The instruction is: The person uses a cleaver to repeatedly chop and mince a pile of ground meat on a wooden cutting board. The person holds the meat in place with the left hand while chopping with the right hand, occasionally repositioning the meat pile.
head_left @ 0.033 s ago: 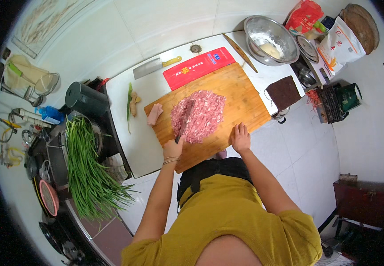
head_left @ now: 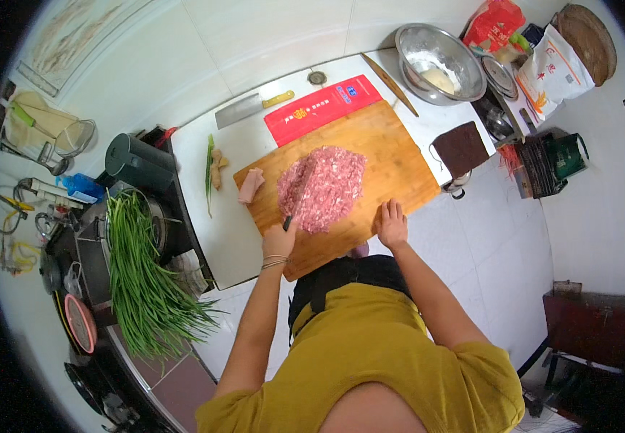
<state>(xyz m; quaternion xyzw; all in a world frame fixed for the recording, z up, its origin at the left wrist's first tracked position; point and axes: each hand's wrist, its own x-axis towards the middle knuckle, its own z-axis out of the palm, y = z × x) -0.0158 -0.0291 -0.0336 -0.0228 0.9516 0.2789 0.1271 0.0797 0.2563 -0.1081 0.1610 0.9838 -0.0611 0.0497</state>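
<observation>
My left grip (head_left: 278,240) is wrapped round a dark-handled knife (head_left: 288,223), its blade hard to make out against the minced meat (head_left: 335,186) on the wooden chopping board (head_left: 406,159); my right grip (head_left: 392,226) lies unclenched on the board's near edge. The white table (head_left: 231,249) stands against a tiled wall (head_left: 276,36).

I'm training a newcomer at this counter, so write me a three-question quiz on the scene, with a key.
1. True or false: the left hand holds a dark handle beside the minced meat.

2. Multiple choice: where is the right hand?
A) On the yellow-handled cleaver
B) On the wooden board
C) On the bunch of long green leaves

3. Short answer: what lies inside the metal bowl?

Key:
1. True.
2. B, near the edge closest to the person.
3. A pale, rounded lump.
</observation>
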